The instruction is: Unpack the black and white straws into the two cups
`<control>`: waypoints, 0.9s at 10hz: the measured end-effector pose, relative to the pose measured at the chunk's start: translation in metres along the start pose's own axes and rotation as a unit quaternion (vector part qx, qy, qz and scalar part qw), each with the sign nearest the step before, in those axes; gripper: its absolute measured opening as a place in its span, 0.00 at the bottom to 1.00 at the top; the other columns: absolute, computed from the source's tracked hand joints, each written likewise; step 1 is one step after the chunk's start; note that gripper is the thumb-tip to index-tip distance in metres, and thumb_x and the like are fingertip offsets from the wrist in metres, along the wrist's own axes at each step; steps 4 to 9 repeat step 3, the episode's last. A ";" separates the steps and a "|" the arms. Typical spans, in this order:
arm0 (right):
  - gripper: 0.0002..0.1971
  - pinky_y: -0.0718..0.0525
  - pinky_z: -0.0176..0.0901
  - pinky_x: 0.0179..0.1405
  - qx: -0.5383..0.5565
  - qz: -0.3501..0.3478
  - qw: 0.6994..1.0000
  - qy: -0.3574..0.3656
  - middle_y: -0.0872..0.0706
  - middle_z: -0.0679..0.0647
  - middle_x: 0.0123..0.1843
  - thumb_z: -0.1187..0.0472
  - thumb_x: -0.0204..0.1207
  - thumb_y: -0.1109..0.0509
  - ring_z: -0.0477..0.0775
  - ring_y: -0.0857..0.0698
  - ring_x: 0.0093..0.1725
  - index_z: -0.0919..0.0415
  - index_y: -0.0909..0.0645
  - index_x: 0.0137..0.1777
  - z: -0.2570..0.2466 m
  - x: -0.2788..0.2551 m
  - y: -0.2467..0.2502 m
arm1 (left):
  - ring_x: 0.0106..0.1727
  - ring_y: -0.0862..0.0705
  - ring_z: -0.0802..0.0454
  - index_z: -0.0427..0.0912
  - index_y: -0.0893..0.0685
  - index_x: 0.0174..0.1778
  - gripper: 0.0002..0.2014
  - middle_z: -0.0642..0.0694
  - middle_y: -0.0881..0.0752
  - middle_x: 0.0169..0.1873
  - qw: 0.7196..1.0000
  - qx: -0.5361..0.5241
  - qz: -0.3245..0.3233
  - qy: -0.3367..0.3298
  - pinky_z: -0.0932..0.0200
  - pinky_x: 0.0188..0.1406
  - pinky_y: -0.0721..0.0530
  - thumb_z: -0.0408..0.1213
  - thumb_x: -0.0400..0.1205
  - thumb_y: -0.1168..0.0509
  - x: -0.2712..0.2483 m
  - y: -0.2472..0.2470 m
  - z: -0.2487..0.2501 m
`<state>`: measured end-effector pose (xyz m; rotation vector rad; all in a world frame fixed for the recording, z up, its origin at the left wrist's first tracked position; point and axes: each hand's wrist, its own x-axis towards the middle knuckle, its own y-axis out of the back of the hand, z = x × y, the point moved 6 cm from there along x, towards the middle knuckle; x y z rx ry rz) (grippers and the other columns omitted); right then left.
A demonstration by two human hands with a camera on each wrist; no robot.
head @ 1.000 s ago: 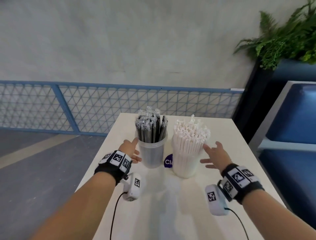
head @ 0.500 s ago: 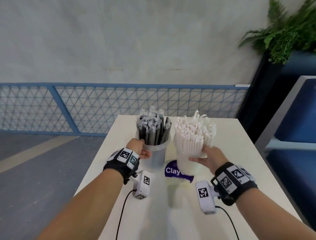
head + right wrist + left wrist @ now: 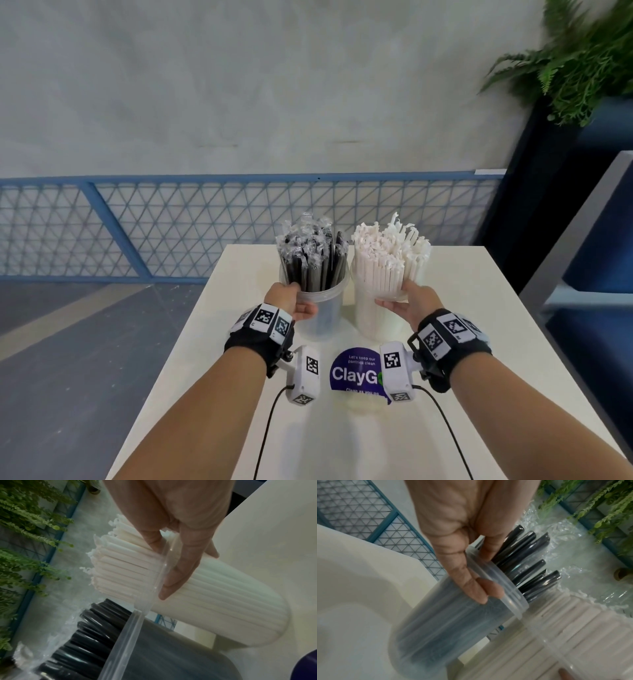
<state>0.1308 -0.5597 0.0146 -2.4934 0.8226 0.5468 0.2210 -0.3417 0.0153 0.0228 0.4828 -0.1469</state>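
Two clear plastic cups stand side by side at the far middle of the white table (image 3: 479, 342). The left cup (image 3: 323, 318) holds wrapped black straws (image 3: 310, 260); my left hand (image 3: 291, 303) grips it at the rim, thumb inside against the straws. In the left wrist view the left hand (image 3: 488, 573) pinches the cup (image 3: 445, 635) below the black straws (image 3: 527, 563). The right cup (image 3: 375, 322) is packed with white straws (image 3: 387, 260); my right hand (image 3: 406, 303) grips its rim. The right wrist view shows the right hand (image 3: 161, 570) on that cup (image 3: 223, 601).
A purple round sticker (image 3: 352, 373) lies on the table just in front of the cups. A blue mesh railing (image 3: 171, 222) runs behind the table. A planter with ferns (image 3: 575, 61) and a blue bench (image 3: 599, 240) stand to the right.
Both hands went from open beside the cups to gripping their rims. The cups now stand beyond the purple sticker, which shows in full.
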 end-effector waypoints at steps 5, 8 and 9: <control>0.30 0.13 0.47 0.34 -0.074 -0.001 0.997 0.007 0.26 0.58 0.66 0.53 0.81 0.38 0.59 0.12 0.41 0.66 0.43 0.77 0.007 -0.008 0.016 | 0.14 0.21 0.46 0.32 0.34 0.58 0.16 0.34 0.19 0.28 0.999 0.028 0.013 -0.015 0.58 0.14 0.17 0.44 0.87 0.48 -0.005 0.005 -0.009; 0.30 0.13 0.47 0.34 -0.074 -0.001 0.997 0.007 0.26 0.58 0.66 0.53 0.81 0.38 0.59 0.12 0.41 0.66 0.43 0.77 0.007 -0.008 0.016 | 0.14 0.21 0.46 0.32 0.34 0.58 0.16 0.34 0.19 0.28 0.999 0.028 0.013 -0.015 0.58 0.14 0.17 0.44 0.87 0.48 -0.005 0.005 -0.009; 0.30 0.13 0.47 0.34 -0.074 -0.001 0.997 0.007 0.26 0.58 0.66 0.53 0.81 0.38 0.59 0.12 0.41 0.66 0.43 0.77 0.007 -0.008 0.016 | 0.14 0.21 0.46 0.32 0.34 0.58 0.16 0.34 0.19 0.28 0.999 0.028 0.013 -0.015 0.58 0.14 0.17 0.44 0.87 0.48 -0.005 0.005 -0.009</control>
